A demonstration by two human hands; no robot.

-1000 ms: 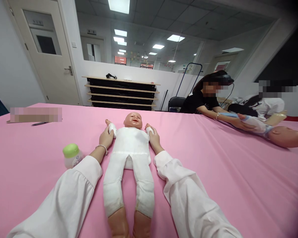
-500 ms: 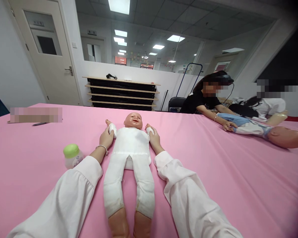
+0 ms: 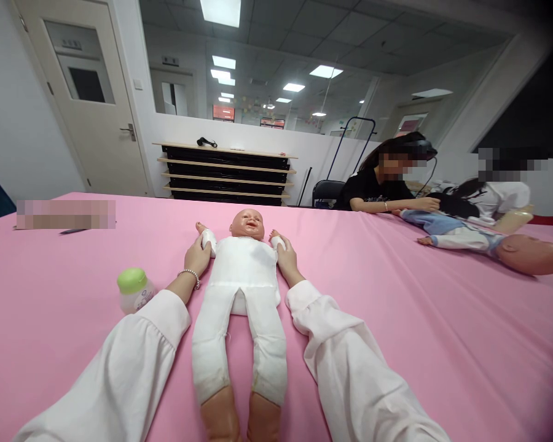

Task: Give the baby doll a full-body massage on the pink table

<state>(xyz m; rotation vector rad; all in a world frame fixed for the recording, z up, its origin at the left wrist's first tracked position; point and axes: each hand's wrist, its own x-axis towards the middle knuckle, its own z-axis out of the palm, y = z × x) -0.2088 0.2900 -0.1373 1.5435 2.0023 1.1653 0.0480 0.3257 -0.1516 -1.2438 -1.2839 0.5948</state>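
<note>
A baby doll [image 3: 244,264] with a white cloth body lies on its back on the pink table cover [image 3: 373,294], its head at the far end and its feet towards me. My left hand [image 3: 197,255], a beaded bracelet at its wrist, is closed round the doll's arm on the left. On the other side my right hand [image 3: 286,256] grips the doll's other arm. The doll's small hands poke out beyond my fingers. Beside my left sleeve stands a jar [image 3: 135,290] with a green lid.
At the right, a second doll [image 3: 461,233] in blue and white clothes lies before a person in black [image 3: 378,184]. Another person in white [image 3: 507,196] sits farther right. A low shelf [image 3: 225,175] and a door [image 3: 85,92] are beyond the table.
My hands and the doll between them stay in place. The person in black has drawn their hands back from the second doll's arm, towards its lower body.
</note>
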